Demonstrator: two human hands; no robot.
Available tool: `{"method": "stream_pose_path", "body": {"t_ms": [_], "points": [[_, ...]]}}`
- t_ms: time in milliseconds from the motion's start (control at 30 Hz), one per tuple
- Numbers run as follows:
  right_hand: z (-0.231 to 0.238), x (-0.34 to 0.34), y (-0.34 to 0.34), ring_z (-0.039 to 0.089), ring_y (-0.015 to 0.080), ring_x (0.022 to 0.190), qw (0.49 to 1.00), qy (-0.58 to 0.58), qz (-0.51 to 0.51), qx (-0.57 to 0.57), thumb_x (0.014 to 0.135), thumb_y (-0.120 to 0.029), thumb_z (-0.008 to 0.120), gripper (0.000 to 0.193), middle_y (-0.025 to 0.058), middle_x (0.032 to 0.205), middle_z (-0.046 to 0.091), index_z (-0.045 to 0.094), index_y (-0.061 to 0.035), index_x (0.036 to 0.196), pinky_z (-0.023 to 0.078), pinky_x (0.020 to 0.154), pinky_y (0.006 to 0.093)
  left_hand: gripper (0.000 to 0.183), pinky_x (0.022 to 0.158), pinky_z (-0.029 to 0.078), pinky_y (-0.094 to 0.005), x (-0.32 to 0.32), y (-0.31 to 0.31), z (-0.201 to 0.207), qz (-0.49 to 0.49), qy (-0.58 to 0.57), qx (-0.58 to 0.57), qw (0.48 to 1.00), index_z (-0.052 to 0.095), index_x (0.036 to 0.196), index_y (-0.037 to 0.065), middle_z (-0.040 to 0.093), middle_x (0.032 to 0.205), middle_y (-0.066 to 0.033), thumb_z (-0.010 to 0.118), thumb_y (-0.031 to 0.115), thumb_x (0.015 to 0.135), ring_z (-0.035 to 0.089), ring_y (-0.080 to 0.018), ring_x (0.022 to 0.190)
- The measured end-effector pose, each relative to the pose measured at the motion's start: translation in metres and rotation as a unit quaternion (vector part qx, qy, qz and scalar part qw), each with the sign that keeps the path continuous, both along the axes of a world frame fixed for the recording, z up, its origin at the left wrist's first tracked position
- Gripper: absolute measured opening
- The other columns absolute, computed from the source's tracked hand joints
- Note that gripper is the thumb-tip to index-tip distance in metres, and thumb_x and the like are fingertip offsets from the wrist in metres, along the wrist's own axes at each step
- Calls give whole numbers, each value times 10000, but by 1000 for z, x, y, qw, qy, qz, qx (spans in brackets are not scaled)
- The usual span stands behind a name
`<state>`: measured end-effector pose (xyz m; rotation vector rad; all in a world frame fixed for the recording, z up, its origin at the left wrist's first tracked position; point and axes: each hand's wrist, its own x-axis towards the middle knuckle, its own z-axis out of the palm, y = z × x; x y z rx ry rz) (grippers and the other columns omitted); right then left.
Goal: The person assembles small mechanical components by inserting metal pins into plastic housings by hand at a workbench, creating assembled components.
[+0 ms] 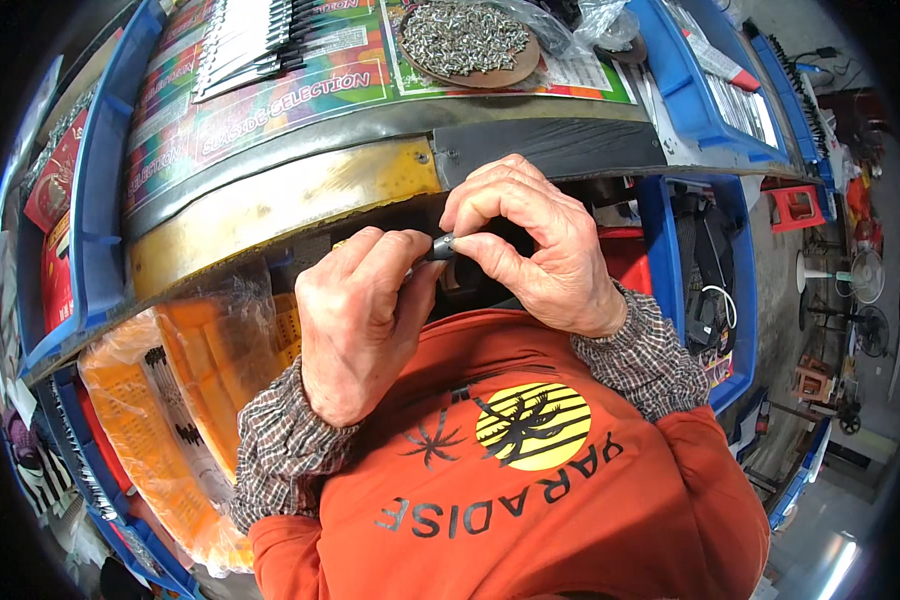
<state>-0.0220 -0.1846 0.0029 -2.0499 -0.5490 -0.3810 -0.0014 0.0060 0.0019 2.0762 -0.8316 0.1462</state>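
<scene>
Above my lap, close to the bench edge, my left hand (pixel 355 320) pinches a small dark grey, rod-like piece (pixel 440 248) between thumb and fingers. My right hand (pixel 540 245) meets it from the other side, thumb and forefinger pressed together at its tip. A tiny bright spot shows there, too small to name. The left fingers cover most of the piece. On the bench ahead, a round brown tray (pixel 515 75) holds a heap of small silver screws or rivets (pixel 465 38). Flat white strips with black ends (pixel 245 50) lie stacked at the far left.
A yellow metal strip (pixel 290 205) runs along the bench edge. Blue bins stand at the left (pixel 95 200) and far right (pixel 695 90). Another blue bin (pixel 660 215) beside my right arm holds black items. An orange crate (pixel 195 350) in clear plastic is by my left arm.
</scene>
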Motion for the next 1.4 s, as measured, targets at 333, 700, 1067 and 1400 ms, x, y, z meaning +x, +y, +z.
{"method": "stream_pose_path", "body": {"t_ms": [333,700,1067,1400], "points": [[-5,0,9,589,277,812,981,-158,-34,-108,682,13,714,206,102,852,614,579,-15,835,488,739,372,209,536,472,-372,0,0,-4,8,-70,28,997,598,889,51,535,700,-87,708,28,713,566,-278,610],[-7,0,10,583,305,858,970,-187,-37,-148,652,23,660,238,133,880,576,559,32,868,509,775,385,228,522,467,-364,3,-2,-10,0,-109,37,993,590,899,59,520,710,-77,708,40,705,561,-266,612],[-10,-1,10,584,306,863,966,-182,-41,-177,662,-19,633,233,144,876,572,555,44,872,512,783,384,248,518,467,-363,5,-4,-16,2,-117,29,993,589,911,52,520,710,-76,710,35,695,563,-263,618],[-27,-5,4,618,316,924,955,-237,-16,-179,666,1,673,270,163,995,615,618,20,930,534,766,378,243,517,472,-362,6,-2,-19,13,-117,16,993,601,901,57,538,706,-78,720,43,689,565,-268,603]]}}
